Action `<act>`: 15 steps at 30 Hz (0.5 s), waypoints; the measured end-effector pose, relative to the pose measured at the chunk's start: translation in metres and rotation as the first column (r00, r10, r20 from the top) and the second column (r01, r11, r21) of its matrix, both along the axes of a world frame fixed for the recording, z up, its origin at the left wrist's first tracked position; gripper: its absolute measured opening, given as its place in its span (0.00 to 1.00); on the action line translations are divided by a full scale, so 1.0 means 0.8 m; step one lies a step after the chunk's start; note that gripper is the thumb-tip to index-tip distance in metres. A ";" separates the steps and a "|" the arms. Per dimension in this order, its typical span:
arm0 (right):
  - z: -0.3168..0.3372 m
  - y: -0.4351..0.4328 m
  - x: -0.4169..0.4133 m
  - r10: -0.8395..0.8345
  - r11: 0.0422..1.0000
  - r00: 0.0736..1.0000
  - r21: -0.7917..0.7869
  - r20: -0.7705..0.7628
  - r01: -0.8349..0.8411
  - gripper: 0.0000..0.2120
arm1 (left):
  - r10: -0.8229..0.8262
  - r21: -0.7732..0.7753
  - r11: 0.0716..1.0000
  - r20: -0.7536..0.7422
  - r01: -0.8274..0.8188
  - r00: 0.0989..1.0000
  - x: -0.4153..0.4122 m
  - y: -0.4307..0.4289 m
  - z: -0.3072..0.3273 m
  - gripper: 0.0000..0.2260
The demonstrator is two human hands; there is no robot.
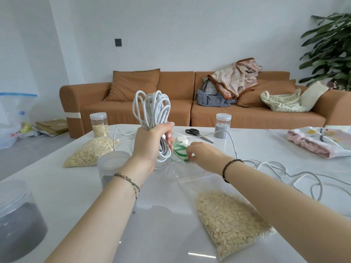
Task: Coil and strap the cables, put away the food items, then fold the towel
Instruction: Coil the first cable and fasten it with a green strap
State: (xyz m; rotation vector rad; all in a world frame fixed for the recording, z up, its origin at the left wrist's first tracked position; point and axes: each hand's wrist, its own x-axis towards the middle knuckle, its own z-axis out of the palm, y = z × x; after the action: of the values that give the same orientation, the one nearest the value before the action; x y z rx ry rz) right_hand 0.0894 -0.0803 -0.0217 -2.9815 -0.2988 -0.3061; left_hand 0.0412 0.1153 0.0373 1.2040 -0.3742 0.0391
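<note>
My left hand point(152, 143) grips a coiled white cable point(153, 109) upright above the white table point(76, 186), loops sticking out above and below the fist. My right hand point(201, 154) reaches down to a green strap point(180, 149) lying on the table and pinches it. A second white cable point(284, 169) lies loose across the right side of the table. Two clear bags of oats lie on the table, one near me point(228, 221) and one at the left point(91, 150). A pink and white towel point(319, 141) lies at the far right.
Clear jars stand around: oats point(99, 124), grey powder at the back point(222, 126), near left point(19, 219) and by my left wrist point(111, 166). An empty jar point(175, 168) lies on its side. Scissors point(197, 134) and a white charger point(182, 140) lie behind the strap. A brown sofa point(171, 103) stands beyond.
</note>
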 end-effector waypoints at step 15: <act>0.111 -0.041 -0.146 -0.236 0.545 0.886 0.810 0.398 -0.219 0.04 | -0.205 0.049 0.977 -0.034 0.207 0.978 -0.022 -0.031 -0.011 0.06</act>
State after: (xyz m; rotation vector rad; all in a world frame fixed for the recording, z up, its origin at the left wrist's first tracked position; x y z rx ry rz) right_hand -0.0272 -0.1130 0.0671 -1.8875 -0.1106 -0.8908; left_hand 0.0234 0.0903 0.0281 1.2108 -0.4759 -0.1681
